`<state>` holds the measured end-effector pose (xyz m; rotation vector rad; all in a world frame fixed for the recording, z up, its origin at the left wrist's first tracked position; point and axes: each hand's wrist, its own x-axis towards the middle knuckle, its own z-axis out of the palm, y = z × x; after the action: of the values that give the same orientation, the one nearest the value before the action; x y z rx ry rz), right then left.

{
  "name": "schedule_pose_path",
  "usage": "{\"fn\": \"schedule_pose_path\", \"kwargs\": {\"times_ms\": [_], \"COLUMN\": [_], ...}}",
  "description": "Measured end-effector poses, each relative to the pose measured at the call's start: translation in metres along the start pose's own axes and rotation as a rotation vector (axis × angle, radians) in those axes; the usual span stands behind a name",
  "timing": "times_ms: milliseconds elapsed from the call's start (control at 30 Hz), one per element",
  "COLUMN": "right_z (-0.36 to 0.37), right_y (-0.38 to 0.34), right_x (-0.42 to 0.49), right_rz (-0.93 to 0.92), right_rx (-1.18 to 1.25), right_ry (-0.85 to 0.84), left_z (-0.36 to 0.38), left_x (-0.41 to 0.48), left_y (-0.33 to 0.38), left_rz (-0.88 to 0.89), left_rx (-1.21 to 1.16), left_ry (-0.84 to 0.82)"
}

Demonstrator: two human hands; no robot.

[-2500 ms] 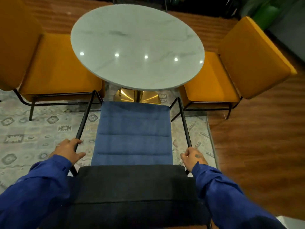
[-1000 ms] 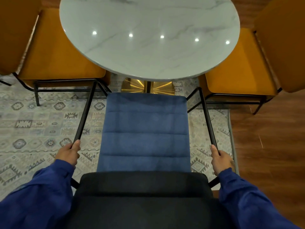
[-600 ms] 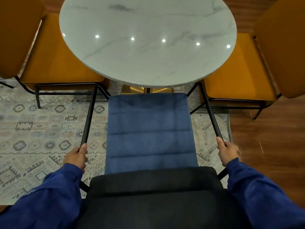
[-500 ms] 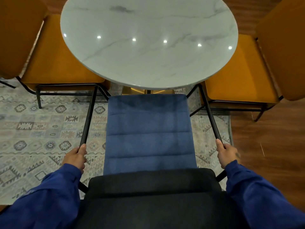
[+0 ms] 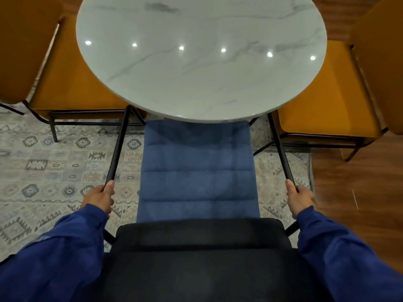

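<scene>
Gripping blue fabric chair's [image 5: 197, 171] black metal rails [image 5: 116, 149] tight in left hand [image 5: 99, 198] and right hand [image 5: 299, 198], could scrape round white marble table [image 5: 200, 62] beyond the fingers if tilted.

The counter [image 5: 200, 68] is glossy grey-veined marble; against it, the chair [image 5: 196, 205] has a matt ribbed cloth seat [image 5: 197, 166], black fabric backrest [image 5: 200, 253] and smooth black metal rails [image 5: 117, 152], beside mustard cloth chairs [image 5: 72, 83] on a woven rug [image 5: 54, 166] and wood floor [image 5: 359, 188].

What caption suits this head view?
Left hand and right hand grip the blue chair by its black armrests, seat front meeting the marble table.
</scene>
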<state>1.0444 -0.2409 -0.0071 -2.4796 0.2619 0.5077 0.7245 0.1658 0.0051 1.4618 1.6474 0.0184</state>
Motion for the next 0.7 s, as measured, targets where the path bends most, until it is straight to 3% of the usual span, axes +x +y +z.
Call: {"fn": "schedule_pose_path", "kwargs": {"times_ms": [233,333,500,700], "right_z": [-0.001,-0.004,-0.013,-0.03], "right_y": [-0.008,-0.015,-0.021,-0.027], "right_x": [0.005,-0.006,-0.042,-0.096], "right_rz": [0.059,0.065,0.006,-0.155], "right_rx": [0.012,-0.077,-0.259,-0.332], "right_ry": [-0.092,-0.105,-0.078,-0.081], "left_z": [0.0,-0.003,-0.005,-0.017], "left_x": [0.003,-0.003,-0.035,-0.091], "left_y": [0.007,0.013,0.01,0.005], "left_rz": [-0.014,0.028,0.19,0.37], "left_rx": [0.005,0.147,0.573,0.653], "left_ry": [-0.028,-0.014,0.052,-0.001]}}
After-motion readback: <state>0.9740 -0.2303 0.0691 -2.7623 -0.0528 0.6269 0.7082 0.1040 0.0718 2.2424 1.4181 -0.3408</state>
